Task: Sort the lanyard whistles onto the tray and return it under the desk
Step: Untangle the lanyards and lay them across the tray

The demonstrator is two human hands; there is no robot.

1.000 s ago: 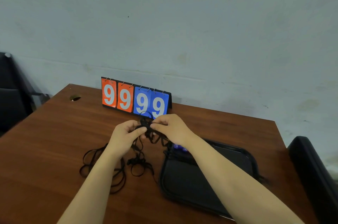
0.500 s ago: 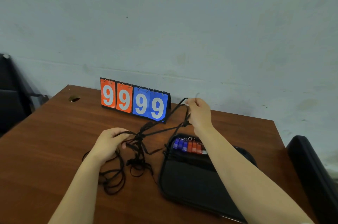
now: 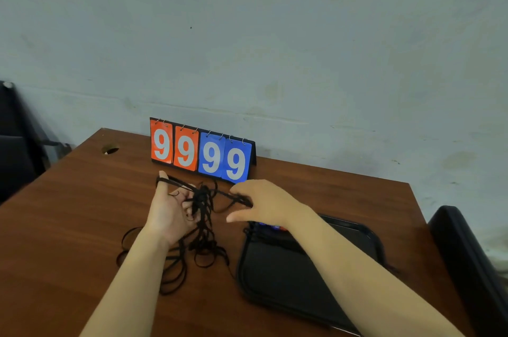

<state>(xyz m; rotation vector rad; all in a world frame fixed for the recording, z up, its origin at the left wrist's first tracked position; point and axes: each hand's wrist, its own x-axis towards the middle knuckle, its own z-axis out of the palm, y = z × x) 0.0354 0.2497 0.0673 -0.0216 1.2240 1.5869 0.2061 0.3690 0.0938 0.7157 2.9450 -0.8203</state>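
A tangle of black lanyard cords (image 3: 202,229) hangs between my hands over the wooden desk (image 3: 68,213). My left hand (image 3: 169,210) is raised with one cord looped round its thumb and the knot of cords against its curled fingers. My right hand (image 3: 261,203) pinches a cord stretched from the knot. The black tray (image 3: 277,273) lies on the desk at the right, under my right forearm. Blue and red whistles (image 3: 270,226) lie at its far left edge, mostly hidden by my right wrist.
A flip scoreboard (image 3: 202,155) showing 9999 stands at the back of the desk against the wall. A cable hole (image 3: 110,149) is in the desk's back left corner. Dark chairs stand at the left (image 3: 16,149) and right (image 3: 472,268).
My right hand has come down and left from its raised pull, back toward the knot. My left hand has lifted and turned, and a cord now loops round its thumb.
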